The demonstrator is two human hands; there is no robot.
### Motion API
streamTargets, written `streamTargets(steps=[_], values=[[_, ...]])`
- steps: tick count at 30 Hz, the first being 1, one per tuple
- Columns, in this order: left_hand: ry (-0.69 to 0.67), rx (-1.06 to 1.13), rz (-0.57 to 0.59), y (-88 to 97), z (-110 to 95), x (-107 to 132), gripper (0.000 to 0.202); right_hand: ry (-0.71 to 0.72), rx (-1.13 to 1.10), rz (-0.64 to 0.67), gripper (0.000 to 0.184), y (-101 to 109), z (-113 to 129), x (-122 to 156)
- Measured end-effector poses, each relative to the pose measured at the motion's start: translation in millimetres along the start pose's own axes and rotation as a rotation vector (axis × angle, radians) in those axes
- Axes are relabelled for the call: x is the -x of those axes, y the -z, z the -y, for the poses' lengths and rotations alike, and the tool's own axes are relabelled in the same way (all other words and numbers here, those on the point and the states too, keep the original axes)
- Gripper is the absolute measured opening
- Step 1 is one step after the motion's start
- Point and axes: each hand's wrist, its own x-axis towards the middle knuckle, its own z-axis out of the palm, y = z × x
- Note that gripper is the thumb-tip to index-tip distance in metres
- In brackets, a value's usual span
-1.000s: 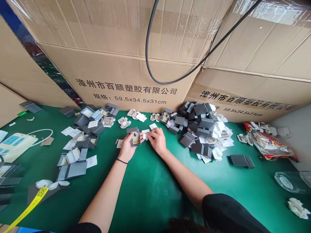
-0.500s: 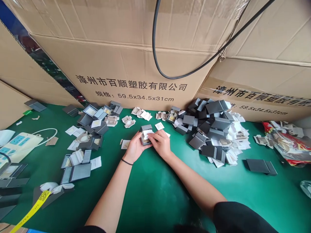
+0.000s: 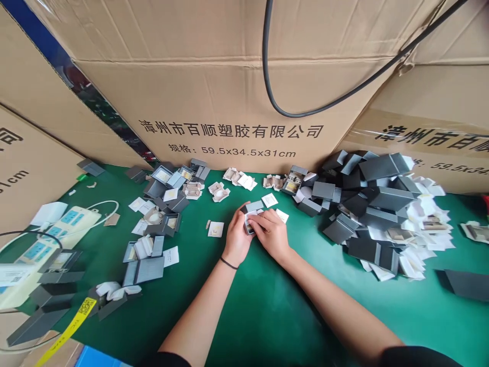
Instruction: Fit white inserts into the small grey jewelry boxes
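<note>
The left hand (image 3: 237, 238) is closed around a small grey gift box (image 3: 252, 206), which is held over the middle of the green desk (image 3: 252, 321) with its lid up. The right hand (image 3: 273, 232) has its fingers bunched at the box's opening, covering much of the inside; whether they pinch anything there, I cannot tell. A white surface shows between lid and fingers. A black band (image 3: 229, 263) circles the left wrist.

Close around the hands, a square white card (image 3: 216, 229) lies just left, another card (image 3: 269, 200) lies beyond the right hand, and a third (image 3: 281, 216) is partly covered by it. Farther back, unfolded paper inserts (image 3: 219, 192) lie near the cardboard carton (image 3: 229, 112), which stands like a wall along the back edge. An open gift box (image 3: 293, 181) sits there too, beside a large heap of dark boxes (image 3: 382, 199) that crowds the right side, with crumpled white papers (image 3: 424, 224) spilling from it.

On the left, a second cluster of open boxes (image 3: 164, 191) lies among cards and inserts, and a printed slip (image 3: 170, 256) lies nearer. Past these are a power strip (image 3: 72, 232) and a yellow tag (image 3: 71, 326) with a QR code. A black cable (image 3: 301, 113) loops down in front of the carton, well apart from the hands.
</note>
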Motion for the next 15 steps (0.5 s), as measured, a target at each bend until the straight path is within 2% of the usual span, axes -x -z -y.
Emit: streamTargets(steps=[4, 9, 15], values=[[0.013, 0.057, -0.032, 1.6, -1.3, -0.4, 0.03, 0.051, 0.014, 0.018, 0.037, 9.5, 1.4, -2.9], [0.035, 0.089, -0.02, 5.2, -9.8, -4.8, 0.033, 0.151, 0.113, 0.167, 0.044, 16.3, -4.8, -4.1], [0.082, 0.084, -0.012, 7.5, -9.9, -8.7, 0.037, 0.14, 0.206, 0.275, 0.045, 15.9, -5.2, -2.9]])
